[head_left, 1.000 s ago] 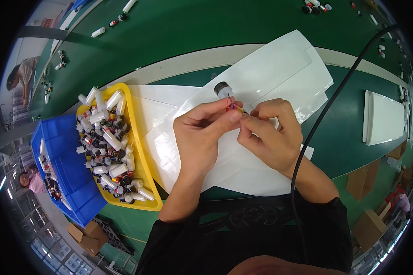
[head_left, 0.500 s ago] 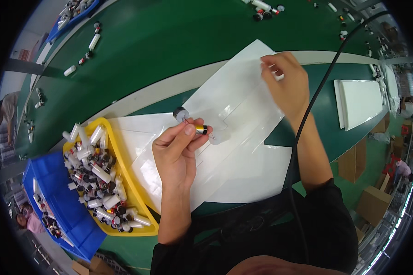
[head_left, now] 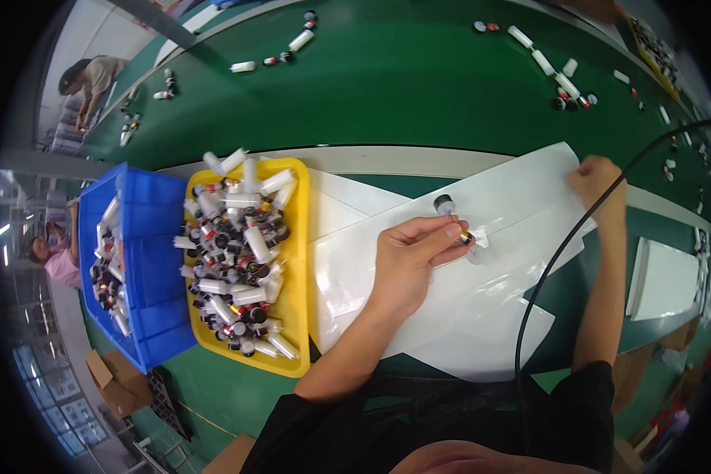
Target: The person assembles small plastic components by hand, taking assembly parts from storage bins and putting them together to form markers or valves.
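Between the thumb and fingers of my left hand [head_left: 415,265] is a small gold-and-black cylinder [head_left: 466,237]. Thin wires run from it to a round black-and-grey cap [head_left: 445,205] just beyond my fingertips. A clear, disc-like piece [head_left: 479,251] shows below the cylinder, over the white sheets. My right hand [head_left: 597,186] is closed beside the far right corner of the glossy white sheets [head_left: 482,324]; its fingers are curled in, and what they hold, if anything, is hidden. To the left of my left forearm, a yellow tray [head_left: 296,347] is heaped with white tubes and black, red and gold parts [head_left: 233,261].
A blue bin [head_left: 162,268] with similar parts adjoins the tray. A black cable [head_left: 557,261] hangs across the right side. White stacked boards [head_left: 663,280] lie at right. Loose parts [head_left: 565,83] dot the green conveyor belt [head_left: 403,87]. Two people are at far left.
The view has swung left, bringing the tray and blue bin further in. My right hand's fingers are more curled, nearer the sheets' far corner. The left hand keeps its hold on the cylinder.
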A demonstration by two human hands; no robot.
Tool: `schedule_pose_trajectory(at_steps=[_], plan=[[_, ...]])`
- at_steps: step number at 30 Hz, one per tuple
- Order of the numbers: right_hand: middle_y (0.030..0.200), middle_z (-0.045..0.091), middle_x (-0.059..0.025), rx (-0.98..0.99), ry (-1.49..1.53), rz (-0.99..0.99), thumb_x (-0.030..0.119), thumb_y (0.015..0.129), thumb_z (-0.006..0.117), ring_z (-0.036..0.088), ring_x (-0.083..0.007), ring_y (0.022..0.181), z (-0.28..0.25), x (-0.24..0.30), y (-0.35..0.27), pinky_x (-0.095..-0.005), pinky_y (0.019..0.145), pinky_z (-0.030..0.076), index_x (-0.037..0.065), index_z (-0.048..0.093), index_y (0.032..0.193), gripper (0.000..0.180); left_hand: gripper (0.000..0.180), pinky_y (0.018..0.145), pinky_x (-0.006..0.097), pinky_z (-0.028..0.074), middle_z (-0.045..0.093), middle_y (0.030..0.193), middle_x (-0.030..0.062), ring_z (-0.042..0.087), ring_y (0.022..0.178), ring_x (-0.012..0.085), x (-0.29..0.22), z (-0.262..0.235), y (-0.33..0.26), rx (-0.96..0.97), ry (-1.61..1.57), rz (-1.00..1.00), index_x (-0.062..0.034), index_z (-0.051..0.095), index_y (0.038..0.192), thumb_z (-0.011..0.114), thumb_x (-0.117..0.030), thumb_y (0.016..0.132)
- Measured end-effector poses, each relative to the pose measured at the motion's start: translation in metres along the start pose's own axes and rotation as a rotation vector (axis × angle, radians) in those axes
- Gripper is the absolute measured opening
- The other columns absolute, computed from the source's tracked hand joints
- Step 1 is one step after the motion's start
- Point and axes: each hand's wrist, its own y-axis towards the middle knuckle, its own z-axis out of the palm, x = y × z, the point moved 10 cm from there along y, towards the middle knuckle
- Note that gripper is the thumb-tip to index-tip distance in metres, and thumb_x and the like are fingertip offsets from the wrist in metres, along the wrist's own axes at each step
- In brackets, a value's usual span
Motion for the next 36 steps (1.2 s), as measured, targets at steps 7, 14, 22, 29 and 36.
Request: schedule_pose_trajectory(at_steps=[7, 14, 22, 29, 36], plan=[[0.089, 0.066, -0.0175, 0.054, 1.211, 0.418, 0.013, 0.086, 0.056, 0.065, -0.0200, 0.061, 0.046, -0.093, -0.005, -0.0299, 0.055, 0.053, 0.003, 0.054, 0.074, 0.015, 0.013, 0.079, 0.035, 0.059, 0.067, 0.094, 0.0193, 0.068, 0.086, 0.0300, 0.006, -0.004, -0.001, -0.039, 0.087, 0.010, 0.0055, 0.067, 0.096, 0.063, -0.001, 0.085], [0.096, 0.061, -0.0120, -0.028, 1.668, -0.118, 0.034, 0.087, 0.061, 0.058, -0.0169, 0.071, 0.018, -0.017, -0.014, -0.0268, 0.060, 0.044, 0.009, 0.051, 0.080, 0.028, 0.012, 0.078, 0.034, 0.059, 0.066, 0.097, 0.0184, 0.068, 0.088, 0.0310, 0.003, -0.008, 0.003, 0.009, -0.076, -0.010, 0.0043, 0.067, 0.096, 0.061, -0.002, 0.087], [0.084, 0.058, 0.0008, 0.514, 1.582, -0.342, -0.002, 0.072, 0.074, 0.056, -0.0051, 0.072, 0.017, 0.156, -0.083, -0.0205, 0.060, 0.045, 0.004, 0.055, 0.101, 0.034, 0.010, 0.080, 0.038, 0.059, 0.066, 0.096, 0.0177, 0.067, 0.088, 0.0275, -0.020, -0.010, 0.000, -0.025, -0.084, 0.066, 0.0043, 0.067, 0.094, 0.063, 0.002, 0.084], [0.078, 0.059, -0.0018, 0.285, 1.083, -0.620, 0.002, 0.071, 0.074, 0.056, -0.0147, 0.068, -0.026, 0.184, -0.098, -0.0265, 0.060, 0.048, 0.007, 0.056, 0.109, 0.043, 0.010, 0.076, 0.035, 0.059, 0.067, 0.095, 0.0171, 0.068, 0.082, 0.0224, -0.026, -0.011, -0.005, -0.021, 0.027, 0.161, 0.0042, 0.067, 0.093, 0.065, 0.003, 0.083], [0.076, 0.061, -0.0014, 0.221, 1.075, -0.535, 0.002, 0.072, 0.073, 0.056, -0.0129, 0.064, -0.024, 0.178, -0.096, -0.0245, 0.059, 0.047, 0.006, 0.055, 0.109, 0.041, 0.022, 0.074, 0.030, 0.057, 0.068, 0.096, 0.0148, 0.067, 0.087, 0.0192, -0.025, 0.005, -0.013, 0.012, 0.037, 0.097, 0.0039, 0.067, 0.100, 0.069, 0.007, 0.078]])
